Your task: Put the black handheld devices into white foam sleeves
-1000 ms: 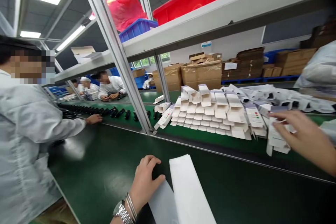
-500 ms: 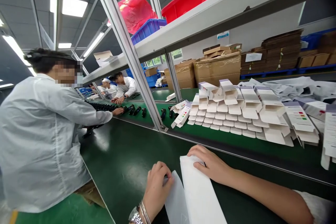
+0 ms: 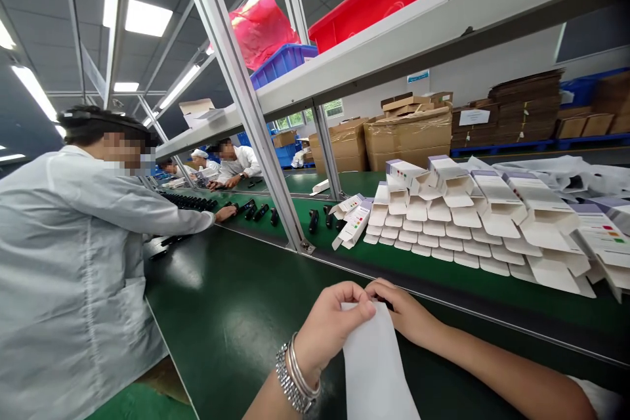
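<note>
White flat sleeve (image 3: 377, 367), long and narrow, stretches over the near side of the green bench (image 3: 236, 315), its far end up at the worker's two hands. From where I stand, the left hand (image 3: 332, 321) has that edge pinched between thumb and bent fingers. The right hand (image 3: 406, 312) is curled just beside it; its fingertips are partly hidden behind the left, so I cannot tell whether they grip. On the green strip (image 3: 374, 254) beyond, white-and-purple cartons (image 3: 497, 210) are piled in rows. By my reading, they are already opened into shape, while their near ends gape, flaps unfolded. The sleeve looks flat, so I'd judge it unfilled. Black handheld devices (image 3: 260, 212) lie loose left of the cartons, near a co-worker (image 3: 83, 230) in a pale coat who reaches toward them.
</note>
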Demonstrator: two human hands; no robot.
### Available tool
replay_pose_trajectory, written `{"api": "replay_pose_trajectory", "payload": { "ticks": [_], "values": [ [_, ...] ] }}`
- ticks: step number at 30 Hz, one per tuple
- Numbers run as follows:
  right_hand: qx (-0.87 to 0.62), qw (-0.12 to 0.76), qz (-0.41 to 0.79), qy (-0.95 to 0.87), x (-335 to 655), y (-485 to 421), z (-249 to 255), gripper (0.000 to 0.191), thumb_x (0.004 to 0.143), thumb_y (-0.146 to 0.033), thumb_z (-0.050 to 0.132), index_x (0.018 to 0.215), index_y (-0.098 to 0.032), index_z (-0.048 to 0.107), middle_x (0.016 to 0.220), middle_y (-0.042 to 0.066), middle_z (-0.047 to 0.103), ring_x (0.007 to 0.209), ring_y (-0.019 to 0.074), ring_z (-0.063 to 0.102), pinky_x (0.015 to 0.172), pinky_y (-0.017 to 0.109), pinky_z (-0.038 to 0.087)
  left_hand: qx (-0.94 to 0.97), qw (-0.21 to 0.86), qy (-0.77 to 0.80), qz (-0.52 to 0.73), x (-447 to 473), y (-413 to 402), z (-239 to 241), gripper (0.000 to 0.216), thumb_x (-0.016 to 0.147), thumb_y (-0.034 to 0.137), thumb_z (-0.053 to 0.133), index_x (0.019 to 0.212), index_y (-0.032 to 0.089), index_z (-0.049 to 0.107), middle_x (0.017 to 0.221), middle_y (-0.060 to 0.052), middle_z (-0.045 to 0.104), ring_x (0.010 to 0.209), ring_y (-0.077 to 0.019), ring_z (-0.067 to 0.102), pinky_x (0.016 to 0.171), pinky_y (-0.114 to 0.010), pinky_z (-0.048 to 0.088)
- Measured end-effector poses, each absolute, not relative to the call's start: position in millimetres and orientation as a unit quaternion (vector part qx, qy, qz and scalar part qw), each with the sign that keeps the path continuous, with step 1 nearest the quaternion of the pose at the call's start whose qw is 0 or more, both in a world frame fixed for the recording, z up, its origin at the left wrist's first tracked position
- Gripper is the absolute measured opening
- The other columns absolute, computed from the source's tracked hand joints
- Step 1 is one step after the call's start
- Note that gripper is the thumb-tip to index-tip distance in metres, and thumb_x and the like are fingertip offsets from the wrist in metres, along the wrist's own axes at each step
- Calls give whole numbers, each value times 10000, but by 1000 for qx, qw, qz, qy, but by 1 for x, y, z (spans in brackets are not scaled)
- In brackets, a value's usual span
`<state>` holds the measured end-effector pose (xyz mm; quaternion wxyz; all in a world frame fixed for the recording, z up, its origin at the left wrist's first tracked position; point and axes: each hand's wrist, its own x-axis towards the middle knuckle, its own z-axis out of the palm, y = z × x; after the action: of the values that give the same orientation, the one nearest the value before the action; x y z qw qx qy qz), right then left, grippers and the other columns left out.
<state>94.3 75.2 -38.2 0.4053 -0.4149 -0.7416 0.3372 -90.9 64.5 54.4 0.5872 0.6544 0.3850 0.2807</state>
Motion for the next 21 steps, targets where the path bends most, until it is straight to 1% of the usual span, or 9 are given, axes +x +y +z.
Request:
{"api": "replay_pose_trajectory", "payload": {
  "ticks": [2, 4, 7, 10, 12, 13, 15, 17, 21],
  "values": [
    [-419, 401, 343, -739, 91, 79, -38, 168, 948, -275, 461, 902, -229, 616, 966, 28, 585, 913, 186, 576, 816, 319, 447, 686, 511, 425, 296, -94, 77, 43, 261, 792, 376, 665, 741, 141, 563, 773, -12, 544, 690, -117, 467, 630, -229, 362],
    [-423, 395, 344, -739, 87, 84, -38, 188, 955, -294, 449, 893, -225, 613, 979, 36, 579, 922, 191, 574, 820, 323, 445, 717, 414, 459, 322, -99, 89, 29, 183, 792, 293, 648, 712, 148, 571, 798, -20, 565, 768, -146, 502, 699, -252, 388],
    [-428, 391, 340, -740, 82, 90, -41, 190, 952, -308, 453, 896, -224, 614, 985, 41, 577, 932, 198, 571, 839, 333, 434, 734, 345, 479, 336, -108, 105, 7, 137, 795, 246, 626, 697, 161, 580, 824, -26, 590, 850, -179, 531, 769, -284, 403],
    [-431, 399, 352, -729, 78, 98, -45, 264, 972, -344, 405, 910, -227, 633, 986, 44, 586, 933, 202, 575, 850, 342, 429, 738, 323, 479, 349, -114, 115, -10, 125, 794, 223, 621, 688, 171, 581, 815, -23, 601, 853, -185, 533, 803, -305, 403],
    [-433, 405, 368, -716, 74, 105, -47, 315, 980, -372, 371, 924, -228, 646, 982, 47, 595, 938, 206, 581, 848, 342, 430, 738, 328, 471, 354, -116, 118, -17, 111, 775, 193, 637, 680, 171, 584, 828, -24, 607, 858, -185, 533, 821, -312, 400],
    [-433, 406, 375, -712, 72, 109, -48, 305, 972, -382, 387, 940, -230, 649, 990, 48, 599, 948, 210, 582, 840, 338, 435, 738, 335, 465, 357, -116, 119, -19, 112, 766, 186, 648, 675, 170, 585, 838, -27, 608, 865, -186, 534, 822, -312, 399],
    [-433, 404, 380, -711, 68, 116, -50, 245, 928, -398, 474, 963, -231, 649, 1012, 50, 604, 972, 220, 581, 830, 329, 442, 739, 344, 452, 362, -117, 120, -23, 128, 764, 200, 669, 670, 168, 588, 855, -35, 608, 879, -189, 534, 809, -307, 402],
    [-429, 401, 374, -718, 64, 124, -54, 210, 878, -403, 550, 906, -221, 650, 1012, 54, 603, 968, 226, 582, 828, 321, 448, 745, 337, 445, 364, -120, 121, -24, 146, 763, 224, 688, 672, 168, 589, 859, -39, 606, 878, -190, 528, 786, -303, 402],
    [-431, 387, 365, -729, 59, 137, -66, 251, 869, -405, 554, 713, -213, 597, 920, 51, 597, 904, 227, 593, 814, 306, 463, 747, 324, 455, 360, -130, 126, -26, 145, 708, 200, 747, 695, 174, 605, 890, -31, 615, 892, -192, 521, 813, -321, 389]
  ]
}}
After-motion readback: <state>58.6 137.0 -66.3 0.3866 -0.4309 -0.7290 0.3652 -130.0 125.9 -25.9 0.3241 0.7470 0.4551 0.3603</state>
